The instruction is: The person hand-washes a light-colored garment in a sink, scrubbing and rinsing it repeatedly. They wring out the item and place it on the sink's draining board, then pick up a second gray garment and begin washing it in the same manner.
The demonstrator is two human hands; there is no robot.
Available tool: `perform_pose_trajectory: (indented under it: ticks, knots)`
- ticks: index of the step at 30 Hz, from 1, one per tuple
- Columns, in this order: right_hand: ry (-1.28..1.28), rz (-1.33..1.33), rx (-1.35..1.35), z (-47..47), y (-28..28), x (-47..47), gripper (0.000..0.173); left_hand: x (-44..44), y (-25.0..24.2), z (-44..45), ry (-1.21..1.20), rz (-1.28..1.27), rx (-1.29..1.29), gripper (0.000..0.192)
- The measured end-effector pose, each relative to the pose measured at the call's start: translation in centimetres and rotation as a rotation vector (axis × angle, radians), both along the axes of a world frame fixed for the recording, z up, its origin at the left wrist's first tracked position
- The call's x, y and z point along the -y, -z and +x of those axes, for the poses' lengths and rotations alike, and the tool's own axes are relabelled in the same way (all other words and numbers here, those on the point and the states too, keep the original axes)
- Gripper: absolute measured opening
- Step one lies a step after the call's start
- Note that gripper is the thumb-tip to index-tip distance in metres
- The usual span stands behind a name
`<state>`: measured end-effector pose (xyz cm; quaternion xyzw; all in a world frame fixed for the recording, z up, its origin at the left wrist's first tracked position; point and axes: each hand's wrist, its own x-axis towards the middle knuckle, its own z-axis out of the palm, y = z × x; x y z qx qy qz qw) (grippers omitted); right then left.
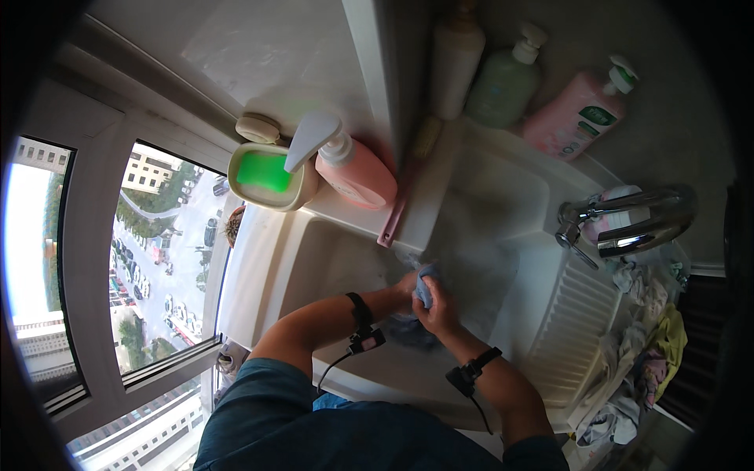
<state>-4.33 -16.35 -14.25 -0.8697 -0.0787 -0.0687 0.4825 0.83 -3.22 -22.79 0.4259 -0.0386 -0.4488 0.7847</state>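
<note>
Over the basin of a white laundry sink [297, 250], both hands meet around a wet grey-blue cloth [425, 285]. My left hand [407, 288] is against the cloth's left side, its fingers partly hidden. My right hand [439, 309] grips the cloth from the right, fingers curled over it. Cloudy water lies in the basin, and darker fabric [415, 332] shows below the hands. A pink-handled brush [396, 215] rests on the sink's ledge just above them. Each wrist wears a black strap with a small device and a cable.
A chrome faucet [630, 218] stands right of the basin, beside a ribbed washboard [574, 329]. Clothes [624, 377] are heaped along the right edge. A pink pump bottle [356, 173] and a soap dish [271, 200] with a green bar sit on the ledge; more pump bottles [503, 88] stand behind.
</note>
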Motion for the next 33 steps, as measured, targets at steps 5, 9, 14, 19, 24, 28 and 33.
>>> perform_pose_trajectory:
  ticks: [5, 9, 14, 19, 24, 28, 33]
  knots:
    - [-0.010, -0.046, 0.163, 1.4, 1.2, 0.8, 0.038, 0.9, -3.8, 0.1, -0.008, 0.407, -0.127, 0.043]
    - [-0.067, -0.102, 0.054, 1.9, 2.3, 3.1, 0.038, 1.7, -4.9, 0.7, -0.018, 0.711, -0.311, 0.067]
    - [-0.005, -0.262, -0.163, 2.7, 3.5, 6.3, 0.041, -1.2, -1.1, 1.4, 0.135, 0.965, -0.205, 0.079]
    - [0.010, -0.534, -0.135, 2.1, 5.6, 7.4, 0.045, -2.8, 3.2, 3.1, -0.155, 0.435, -0.480, 0.055]
    - [0.036, -0.521, -0.106, 1.4, 7.1, 8.2, 0.046, -4.5, -2.5, 2.9, -0.356, 0.606, -0.419, 0.046]
    - [0.057, -0.552, -0.254, 1.1, 7.5, 8.2, 0.047, -4.5, -9.1, 3.6, -0.526, 0.736, -0.290, 0.039]
    - [0.094, -0.498, -0.296, 1.1, 7.4, 7.7, 0.050, -5.3, -14.9, 3.3, -0.727, 0.550, -0.308, 0.030]
